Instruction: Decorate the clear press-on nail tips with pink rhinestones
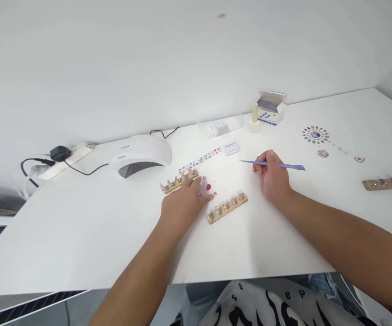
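My left hand point(184, 201) rests palm down on the white table, thumb and forefinger apart with nothing visibly between them. Small pink pieces point(208, 186) lie by its fingertips. Just behind that hand is a wooden strip of nail tips on small stands point(179, 182). A second strip with nail tips point(227, 208) lies to its right. My right hand point(273, 179) is closed like a pen grip around a slim purple pointed tool point(293, 167). The tool's thin tip points left, above the table; its other end is flat and broader.
Left stands a white nail lamp point(145, 154), its cord near a power strip point(70, 159). Behind are decoration rows point(201, 160), a white packet point(231, 148), a bottle point(255, 118) and an alcohol pads box point(270, 111). At right lie round decorations point(315, 134) and another nail-tip strip point(388, 183).
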`<state>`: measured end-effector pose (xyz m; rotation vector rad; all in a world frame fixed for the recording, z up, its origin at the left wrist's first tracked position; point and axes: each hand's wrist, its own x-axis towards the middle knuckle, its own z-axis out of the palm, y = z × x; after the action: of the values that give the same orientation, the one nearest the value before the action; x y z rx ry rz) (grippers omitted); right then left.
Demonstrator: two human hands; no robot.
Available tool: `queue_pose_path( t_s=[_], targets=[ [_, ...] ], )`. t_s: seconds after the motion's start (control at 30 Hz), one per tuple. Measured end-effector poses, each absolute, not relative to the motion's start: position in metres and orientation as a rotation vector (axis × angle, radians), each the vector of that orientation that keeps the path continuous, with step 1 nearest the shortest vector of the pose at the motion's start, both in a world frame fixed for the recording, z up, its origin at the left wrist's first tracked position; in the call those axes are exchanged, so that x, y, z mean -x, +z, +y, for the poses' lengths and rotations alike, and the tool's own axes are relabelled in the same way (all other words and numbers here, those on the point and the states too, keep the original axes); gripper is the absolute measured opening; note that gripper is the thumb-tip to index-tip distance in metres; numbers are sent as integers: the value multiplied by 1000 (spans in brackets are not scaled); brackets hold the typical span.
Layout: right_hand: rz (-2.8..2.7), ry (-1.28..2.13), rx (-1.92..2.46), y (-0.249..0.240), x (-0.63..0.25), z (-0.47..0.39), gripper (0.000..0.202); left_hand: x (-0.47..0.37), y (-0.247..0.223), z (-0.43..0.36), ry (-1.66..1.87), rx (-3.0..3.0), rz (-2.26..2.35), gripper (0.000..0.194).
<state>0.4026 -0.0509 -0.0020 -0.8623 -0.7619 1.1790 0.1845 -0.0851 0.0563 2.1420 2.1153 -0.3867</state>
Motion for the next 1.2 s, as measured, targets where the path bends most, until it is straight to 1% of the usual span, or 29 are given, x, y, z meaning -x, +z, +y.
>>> queue_pose_path(
  t_s=[0.2, 0.5, 0.73, 0.8, 0.93, 1.07, 1.2],
  targets=[
    [-761, 1175, 853, -2, -403, -50, 41, -183, 53, -82, -347, -2186, 2122, 49],
    [-768, 1161, 860, -2, -404, -49, 42, -180, 51, -76, -184, -2231, 2036, 32],
    [-797, 1180, 843, 1, -404, -49, 44, -182, 55, -82, 1, -2279, 2023, 33],
    [-798, 1179, 838, 2, -404, -50, 44, -184, 55, -82, 7, -2266, 2044, 40],
    [-795, 1185, 825, 3, -405, -50, 44, -186, 49, -80, -104, -2276, 1994, 56],
    [-814, 1182, 840, 3, -405, -50, 46, -187, 43, -78, -189, -2264, 1972, 53],
    [-811, 1188, 842, 2, -405, -50, 46, -186, 41, -77, -130, -2260, 1953, 51]
  ],
)
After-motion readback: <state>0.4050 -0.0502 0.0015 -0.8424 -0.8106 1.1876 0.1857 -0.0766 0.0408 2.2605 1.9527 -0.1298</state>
